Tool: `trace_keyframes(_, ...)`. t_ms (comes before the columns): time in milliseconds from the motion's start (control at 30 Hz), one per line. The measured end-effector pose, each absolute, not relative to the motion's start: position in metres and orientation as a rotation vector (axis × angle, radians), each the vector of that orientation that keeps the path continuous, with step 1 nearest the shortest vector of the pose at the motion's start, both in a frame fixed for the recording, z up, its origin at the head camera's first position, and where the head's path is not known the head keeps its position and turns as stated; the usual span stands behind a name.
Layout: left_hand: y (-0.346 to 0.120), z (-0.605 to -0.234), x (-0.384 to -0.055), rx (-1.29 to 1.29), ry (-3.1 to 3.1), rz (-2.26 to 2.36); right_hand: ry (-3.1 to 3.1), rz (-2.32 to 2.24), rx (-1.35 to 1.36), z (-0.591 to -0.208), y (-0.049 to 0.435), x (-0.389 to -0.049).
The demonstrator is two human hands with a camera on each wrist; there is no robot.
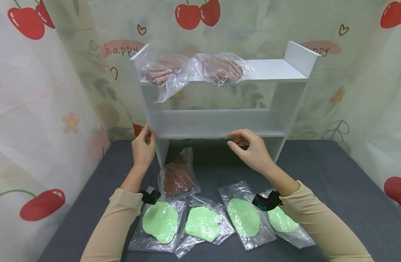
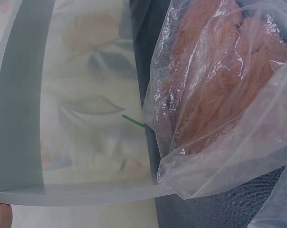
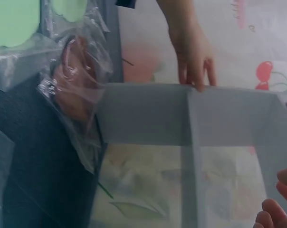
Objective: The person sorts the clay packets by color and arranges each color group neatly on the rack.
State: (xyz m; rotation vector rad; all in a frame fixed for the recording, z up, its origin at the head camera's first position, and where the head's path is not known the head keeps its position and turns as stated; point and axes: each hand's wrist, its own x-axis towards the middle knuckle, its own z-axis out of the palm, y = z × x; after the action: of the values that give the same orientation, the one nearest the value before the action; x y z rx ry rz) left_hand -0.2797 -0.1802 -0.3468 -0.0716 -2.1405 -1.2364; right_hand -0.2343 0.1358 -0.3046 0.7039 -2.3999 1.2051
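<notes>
In the head view, the left hand (image 1: 142,151) touches the white shelf (image 1: 216,123) at its left side, fingers lightly bent; the right hand (image 1: 252,151), thumb and fingers apart, is before its right half, contact unclear. Left wrist: a bagged brown lump (image 2: 215,85) lies right of the left fingertips (image 2: 6,216). Right wrist: those fingertips meet the shelf's edge.

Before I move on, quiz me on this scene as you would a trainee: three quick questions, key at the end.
1. How many clear plastic bags of flat, light-green material lie on the dark grey tabletop?
2. True or false: two clear plastic bags of lumpy brown material rest on the top shelf of the white rectangular shelf unit.
3. What is the person's left hand touching?

Key:
1. Four.
2. True.
3. The shelf unit's left side panel, as the person sees it.
</notes>
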Motion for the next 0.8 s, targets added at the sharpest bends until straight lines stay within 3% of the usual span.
trace_keyframes(800,-0.181,-0.348,-0.279,-0.086,-2.131,-1.241,-2.668,1.459,0.779,-0.374,0.103,-0.235)
